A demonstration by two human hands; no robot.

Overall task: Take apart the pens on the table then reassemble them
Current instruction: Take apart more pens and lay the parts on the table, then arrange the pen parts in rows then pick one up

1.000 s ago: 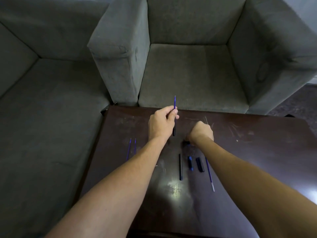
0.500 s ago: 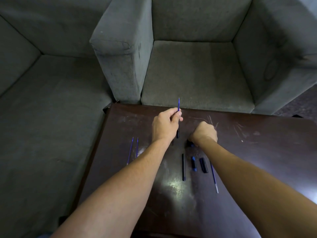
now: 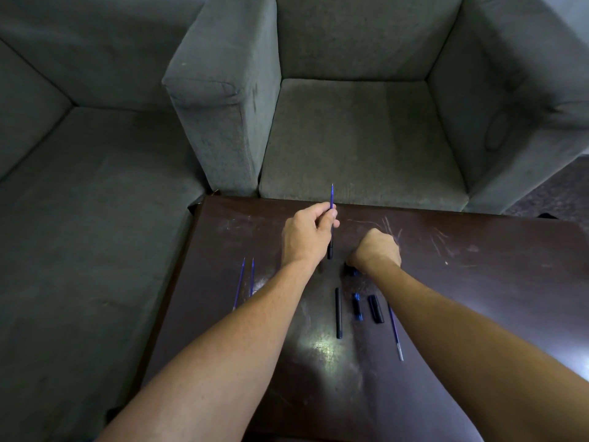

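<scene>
Blue refill [image 3: 331, 196] half-sheathed in its barrel [image 3: 330, 247], we pinch it upright mid-frame with our left hand [image 3: 306, 234]; our right hand [image 3: 377, 248] fists a small part [image 3: 350, 270], contents unclear.

Dark brown, glossy wooden table [image 3: 478, 314] strewn with pen parts

Its scratched top carries two thin blue ink refills [image 3: 245, 280] lying side by side near the left edge. Nearer the middle lie, left to right, a long slim black pen barrel [image 3: 338, 313], a short blue pen piece [image 3: 357, 307], a short black pen cap [image 3: 375, 309] and a blue ink refill with a silver tip [image 3: 395, 332], close together and roughly parallel.
</scene>
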